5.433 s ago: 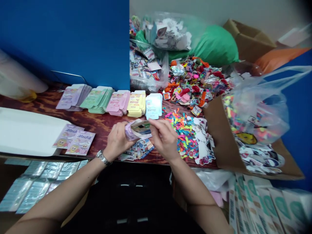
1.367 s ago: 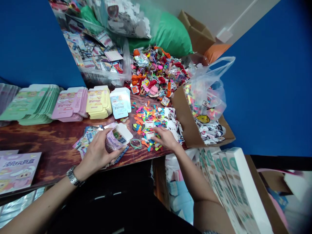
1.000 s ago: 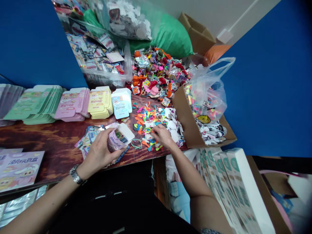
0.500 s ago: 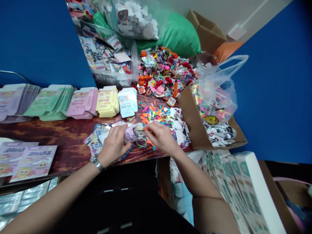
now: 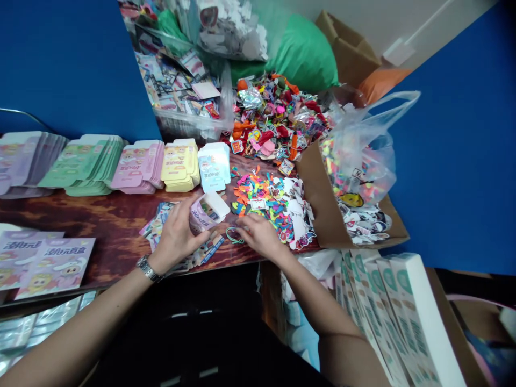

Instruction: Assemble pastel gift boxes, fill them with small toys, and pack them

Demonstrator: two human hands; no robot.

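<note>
Here we go: the left hand (image 5: 176, 235) is curled firmly around a lilac paper box (image 5: 206, 213), fingers wrapped along its side, with the white open end poking up just past the fingertips. The right hand (image 5: 260, 235) sits low and palm-down, fingers loosely bent, and whether it has hold of anything small I can't tell from up here. Right beside those fingers, between the two hands, lies a green rubber band (image 5: 235, 235). Just ahead of the right hand spreads a heap of colourful cut-out pieces (image 5: 258, 201), and printed cards (image 5: 155, 228) fan out under the left hand on the wooden tabletop (image 5: 100, 215). (Nice silver wristwatch (image 5: 148, 269) on that left wrist, by the way.) Beyond the grip, in a tidy row, stand stacks of flat pink (image 5: 137, 165), yellow (image 5: 179, 166) and pale blue boxes (image 5: 213, 167). Off past the right hand, a cardboard box (image 5: 322, 209) holds a clear plastic bag (image 5: 358, 161).
</note>
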